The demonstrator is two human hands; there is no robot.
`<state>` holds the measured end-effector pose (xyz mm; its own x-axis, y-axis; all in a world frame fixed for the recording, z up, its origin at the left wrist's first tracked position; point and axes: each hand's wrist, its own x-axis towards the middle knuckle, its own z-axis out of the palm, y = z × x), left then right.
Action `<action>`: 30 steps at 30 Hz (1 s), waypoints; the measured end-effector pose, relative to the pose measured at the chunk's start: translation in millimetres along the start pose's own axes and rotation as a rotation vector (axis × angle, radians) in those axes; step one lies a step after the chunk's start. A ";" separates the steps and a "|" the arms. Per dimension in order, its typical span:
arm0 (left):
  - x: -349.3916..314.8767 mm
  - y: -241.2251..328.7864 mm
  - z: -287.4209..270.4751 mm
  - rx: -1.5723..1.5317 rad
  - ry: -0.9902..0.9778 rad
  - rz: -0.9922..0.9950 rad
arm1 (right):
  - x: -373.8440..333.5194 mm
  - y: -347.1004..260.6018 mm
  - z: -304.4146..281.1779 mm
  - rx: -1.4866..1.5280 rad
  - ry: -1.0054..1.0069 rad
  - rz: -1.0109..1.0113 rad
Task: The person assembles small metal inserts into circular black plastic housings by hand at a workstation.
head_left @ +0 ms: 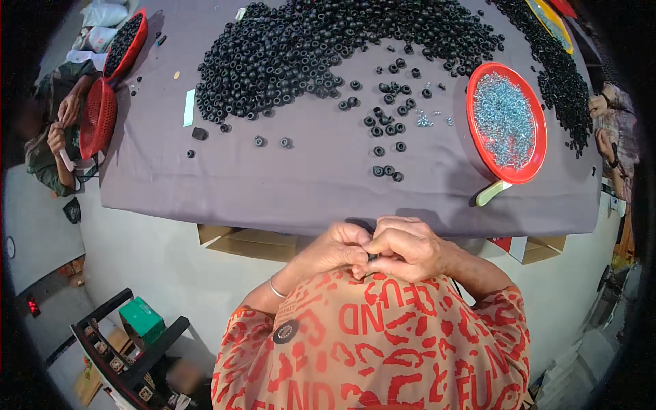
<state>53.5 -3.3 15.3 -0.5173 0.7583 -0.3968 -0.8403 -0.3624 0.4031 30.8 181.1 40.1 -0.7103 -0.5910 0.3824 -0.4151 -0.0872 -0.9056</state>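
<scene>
Mostly hidden, the held piece [372, 257] seems black.

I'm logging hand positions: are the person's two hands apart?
No; the left hand and right hand meet at the fingertips, near the shirt.

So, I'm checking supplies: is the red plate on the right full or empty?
Well filled: small silvery pieces cover most of the red plate, up to near its rim.
</scene>
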 end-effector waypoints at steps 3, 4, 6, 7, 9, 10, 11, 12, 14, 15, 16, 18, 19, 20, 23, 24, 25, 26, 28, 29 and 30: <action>3.0 -3.0 -3.3 -0.130 -0.027 0.025 | -0.6 4.1 -4.7 -0.039 -0.020 0.053; 4.0 -2.5 -5.1 -0.137 -0.016 0.024 | 1.0 7.2 -5.6 -0.053 -0.016 0.047; 3.1 10.9 6.0 -0.018 0.138 0.059 | 6.0 12.2 -9.3 -0.050 -0.003 0.058; 2.6 18.9 8.8 0.090 0.306 0.097 | 10.7 9.9 -14.3 -0.065 0.001 0.053; 2.8 28.9 0.4 0.320 0.348 0.205 | 21.5 3.5 -24.1 -0.133 0.160 0.188; 8.3 32.1 -7.7 0.711 0.543 0.455 | 21.2 17.7 -34.7 -0.306 0.293 0.158; 12.1 36.8 -12.1 1.104 0.730 0.700 | 25.5 26.9 -49.3 -0.519 0.358 0.147; 13.5 45.5 -13.7 1.109 0.723 0.702 | 32.1 35.8 -61.1 -0.731 0.424 0.134; 18.2 63.7 -16.7 1.610 0.885 0.819 | 42.0 56.0 -73.8 -0.834 0.376 0.150; 21.3 68.6 -20.3 1.613 0.885 0.825 | 46.4 62.2 -78.8 -0.934 0.319 0.164; 25.4 70.7 -27.4 1.707 0.907 0.876 | 49.9 65.9 -81.5 -0.936 0.322 0.160; 29.5 73.9 -35.9 1.804 0.928 0.925 | 56.0 71.9 -83.1 -0.984 0.115 0.267; 30.4 75.4 -38.2 1.796 0.958 0.874 | 59.9 73.4 -84.5 -0.985 0.118 0.267; 30.8 77.1 -36.5 1.788 0.986 0.818 | 63.0 75.4 -84.5 -1.023 0.060 0.292; 32.4 79.7 -23.5 1.826 1.044 0.853 | 61.0 83.4 -79.7 -1.069 0.007 0.296; 35.5 79.8 -22.2 1.831 1.041 0.852 | 60.2 85.8 -78.0 -1.079 0.009 0.271; 40.1 80.4 -20.6 1.854 0.973 0.914 | 58.3 85.3 -76.3 -1.079 0.014 0.273; 44.7 80.3 -19.0 1.873 0.907 0.975 | 56.3 82.5 -72.5 -1.079 0.029 0.247; 61.7 78.6 -18.1 1.802 0.856 1.003 | 54.0 78.9 -65.7 -1.080 0.048 0.222; 72.2 78.0 -17.2 1.728 0.800 1.031 | 53.3 78.7 -63.3 -1.084 0.067 0.188; 80.6 77.7 -15.1 1.683 0.777 0.958 | 52.1 78.4 -60.9 -1.089 0.085 0.154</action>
<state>-56.0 21.5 2.2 -0.9227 0.1794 0.3412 0.3702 0.6594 0.6544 -73.3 192.3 0.2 -0.8171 -0.4737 0.3285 -0.5675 0.7609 -0.3144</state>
